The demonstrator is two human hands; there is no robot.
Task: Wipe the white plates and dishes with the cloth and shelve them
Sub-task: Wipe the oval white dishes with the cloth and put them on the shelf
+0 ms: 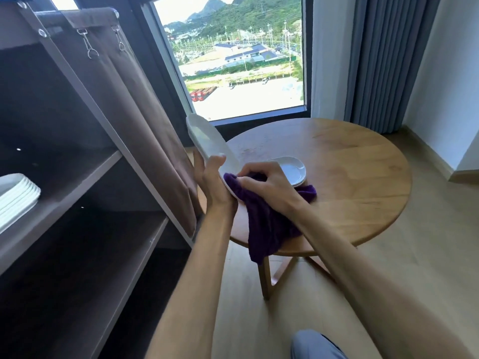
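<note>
While the left hand (211, 181) gripped a long white dish (207, 141) at its near end, holding it tilted on edge above the table (350, 177), the right hand (264, 183) pressed a bunched purple cloth (269, 224) against that dish's lower end. Two more dishes (293, 169) sat stacked on the table just behind. A white stack (16, 198) rested on the shelf (85, 174). No legible writing was seen.

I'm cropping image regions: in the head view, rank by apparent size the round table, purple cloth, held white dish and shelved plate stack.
1. round table
2. purple cloth
3. held white dish and shelved plate stack: look alike, the stack is cut off.
</note>
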